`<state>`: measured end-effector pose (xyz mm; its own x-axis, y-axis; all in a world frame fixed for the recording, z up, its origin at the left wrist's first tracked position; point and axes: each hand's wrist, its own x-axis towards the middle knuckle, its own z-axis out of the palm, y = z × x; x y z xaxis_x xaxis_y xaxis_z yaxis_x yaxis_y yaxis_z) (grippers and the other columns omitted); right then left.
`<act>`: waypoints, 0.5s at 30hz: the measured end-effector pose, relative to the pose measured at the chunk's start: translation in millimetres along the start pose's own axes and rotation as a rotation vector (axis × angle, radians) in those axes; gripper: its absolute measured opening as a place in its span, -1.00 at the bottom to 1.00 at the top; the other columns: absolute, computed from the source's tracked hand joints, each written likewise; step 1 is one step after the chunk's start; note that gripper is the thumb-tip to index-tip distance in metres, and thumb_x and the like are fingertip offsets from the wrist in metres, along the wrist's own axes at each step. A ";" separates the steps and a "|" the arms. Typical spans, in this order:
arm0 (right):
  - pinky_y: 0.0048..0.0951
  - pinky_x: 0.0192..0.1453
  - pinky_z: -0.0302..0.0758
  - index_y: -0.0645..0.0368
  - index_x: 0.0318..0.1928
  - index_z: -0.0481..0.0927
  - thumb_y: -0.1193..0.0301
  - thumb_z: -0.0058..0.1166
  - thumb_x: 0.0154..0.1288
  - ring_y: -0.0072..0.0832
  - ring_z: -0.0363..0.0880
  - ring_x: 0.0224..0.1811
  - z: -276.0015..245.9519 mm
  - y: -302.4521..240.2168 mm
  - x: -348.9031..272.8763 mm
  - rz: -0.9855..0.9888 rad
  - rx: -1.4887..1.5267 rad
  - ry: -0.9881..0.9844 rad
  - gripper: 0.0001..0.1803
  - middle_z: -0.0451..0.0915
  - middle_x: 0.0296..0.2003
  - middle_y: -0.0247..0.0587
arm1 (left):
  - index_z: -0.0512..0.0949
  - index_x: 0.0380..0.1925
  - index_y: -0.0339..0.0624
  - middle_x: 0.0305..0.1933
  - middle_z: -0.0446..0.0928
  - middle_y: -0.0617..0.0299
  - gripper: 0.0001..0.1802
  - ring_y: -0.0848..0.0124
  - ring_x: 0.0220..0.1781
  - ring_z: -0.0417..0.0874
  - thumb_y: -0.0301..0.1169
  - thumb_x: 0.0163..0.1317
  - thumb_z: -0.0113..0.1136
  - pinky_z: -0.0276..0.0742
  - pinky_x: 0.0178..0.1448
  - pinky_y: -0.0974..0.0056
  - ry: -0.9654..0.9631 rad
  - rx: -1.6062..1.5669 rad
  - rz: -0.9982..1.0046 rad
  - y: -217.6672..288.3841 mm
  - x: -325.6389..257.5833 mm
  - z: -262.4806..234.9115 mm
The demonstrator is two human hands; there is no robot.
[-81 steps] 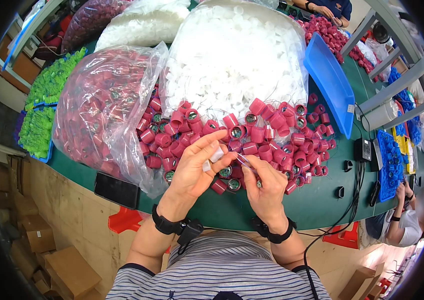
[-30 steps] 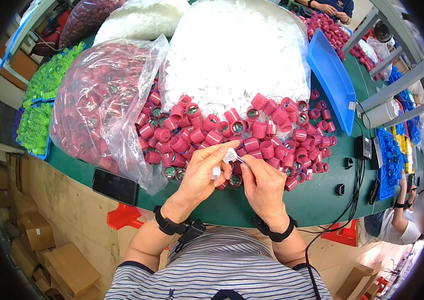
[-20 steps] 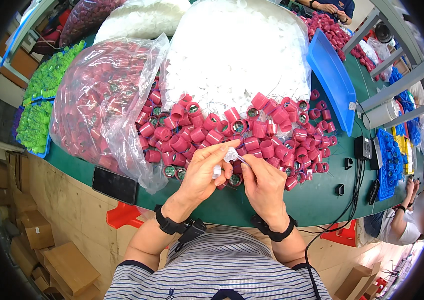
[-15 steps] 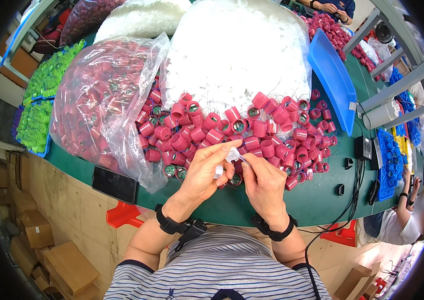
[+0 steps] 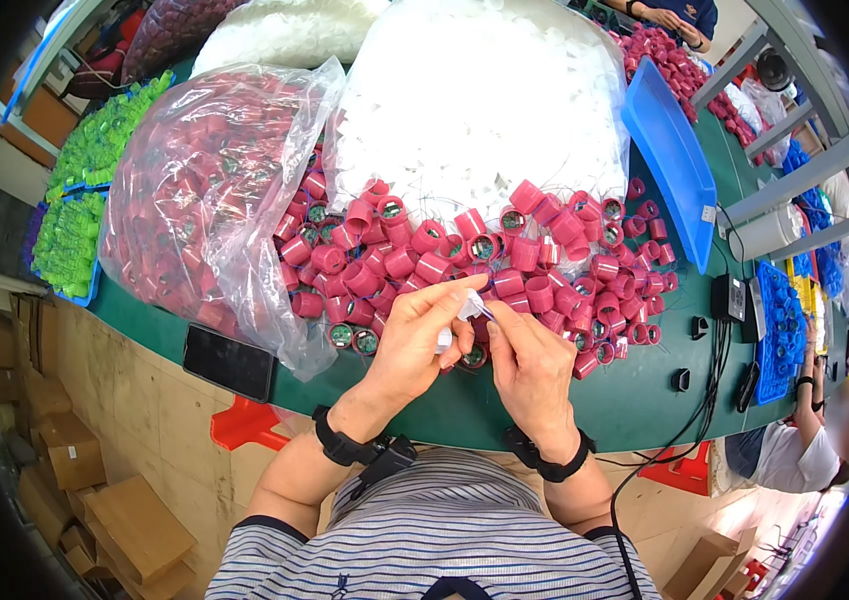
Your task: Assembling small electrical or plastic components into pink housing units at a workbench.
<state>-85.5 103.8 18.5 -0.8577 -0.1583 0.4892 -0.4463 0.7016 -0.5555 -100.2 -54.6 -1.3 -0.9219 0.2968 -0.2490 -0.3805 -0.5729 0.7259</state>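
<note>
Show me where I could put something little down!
Try the bare green tabletop right of the right hand, between the heap of hollow pink cylinders and a small black loop. Another lies between it and the left hand, this side of the heap. Beyond, it's crowded: the heap, then a clear plastic bag of white pieces.

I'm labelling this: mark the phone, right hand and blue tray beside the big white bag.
Phone [image 5: 229, 362], head view: screen.
Right hand [image 5: 533, 368], head view: its back.
Blue tray [image 5: 671, 163], head view: bare inside.

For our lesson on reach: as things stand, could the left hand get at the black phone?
Probably yes: the black phone lies uncovered on the green table, on the left; the left hand holds small white pieces, though, and might need freeing first.
</note>
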 end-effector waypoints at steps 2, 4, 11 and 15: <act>-0.33 -0.54 0.44 0.19 -0.12 0.62 0.60 0.25 0.13 -0.29 0.59 -0.56 0.7 -0.8 0.1 -0.009 -0.020 -0.002 -0.74 0.57 -0.52 -0.22 | 0.49 0.18 -0.38 -0.49 0.55 0.20 -0.60 0.59 -0.61 0.43 -0.35 0.49 -0.01 0.19 -0.62 0.50 -0.009 0.077 0.050 -1.1 -1.9 2.7; -0.33 -0.54 0.44 0.19 -0.12 0.62 0.59 0.25 0.12 -0.30 0.59 -0.56 1.3 -0.9 -0.9 -0.018 -0.040 -0.002 -0.73 0.56 -0.53 -0.22 | 0.50 0.20 -0.30 -0.55 0.53 0.23 -0.62 0.62 -0.63 0.39 -0.35 0.49 0.01 0.21 -0.60 0.51 0.047 0.308 0.134 -2.0 -5.6 11.4; -0.45 -0.48 0.47 0.26 -0.10 0.63 0.66 0.21 0.17 -0.36 0.59 -0.57 -5.2 2.0 -4.5 0.144 0.263 0.070 -0.75 0.65 -0.42 -0.12 | 0.55 0.00 -0.26 -0.38 0.57 0.22 -0.68 0.58 -0.57 0.49 -0.24 0.48 0.02 0.24 -0.61 0.53 0.056 0.045 0.173 36.2 7.6 14.6; -0.47 -0.49 0.45 0.31 -0.10 0.62 0.64 0.21 0.19 -0.45 0.61 -0.53 -6.1 7.9 -6.1 0.213 0.313 0.097 -0.76 0.67 -0.40 -0.14 | 0.53 -0.36 -0.13 -0.30 0.57 0.21 -0.78 0.49 -0.43 0.60 -0.24 0.40 0.09 0.25 -0.59 0.50 0.211 0.018 0.296 70.3 53.6 9.8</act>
<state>-82.2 114.5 15.2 -0.9179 0.0450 0.3942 -0.3305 0.4631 -0.8223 -175.6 -71.5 42.7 -0.9874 -0.0453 -0.1515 -0.0949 -0.5962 0.7972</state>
